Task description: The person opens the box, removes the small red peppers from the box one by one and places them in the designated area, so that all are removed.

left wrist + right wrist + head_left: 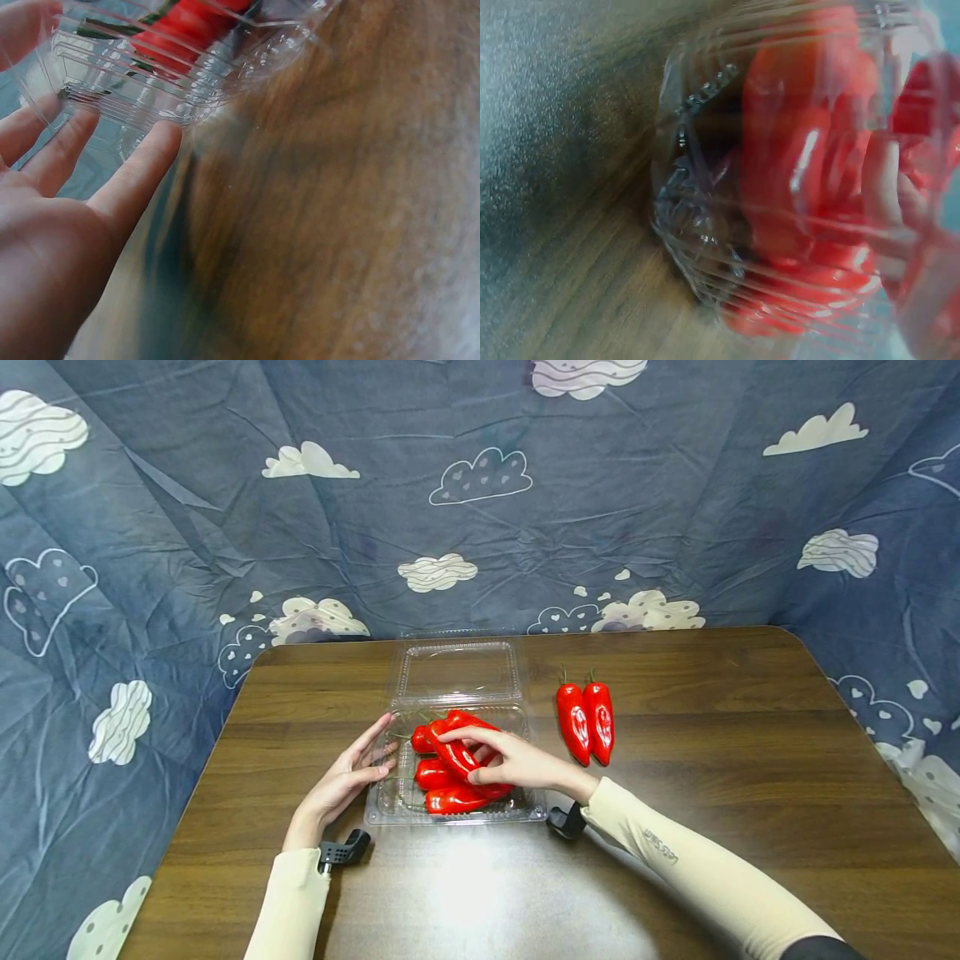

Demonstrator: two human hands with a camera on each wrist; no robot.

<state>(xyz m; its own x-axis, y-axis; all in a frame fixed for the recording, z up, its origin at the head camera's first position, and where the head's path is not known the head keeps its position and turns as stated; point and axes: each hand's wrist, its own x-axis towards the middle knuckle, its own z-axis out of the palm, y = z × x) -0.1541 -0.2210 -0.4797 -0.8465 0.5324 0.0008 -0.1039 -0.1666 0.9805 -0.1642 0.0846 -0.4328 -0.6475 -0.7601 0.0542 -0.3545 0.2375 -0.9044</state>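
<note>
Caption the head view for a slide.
Right hand grips a red pepper over others in an open clear box, left hand at its side; two peppers outside.

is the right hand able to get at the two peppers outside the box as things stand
Probably yes, once the right hand frees itself of the pepper it holds: the two peppers lie uncovered on the table, and the open lid isn't between.

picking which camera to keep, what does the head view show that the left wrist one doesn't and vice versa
Head only: two loose red peppers to the right of the clear container, and the right hand gripping another pepper. Left wrist only: a close look at the ribbed wall by the left fingertips. Both: the left hand, clear container, red pepper inside it, and wooden table.
</note>
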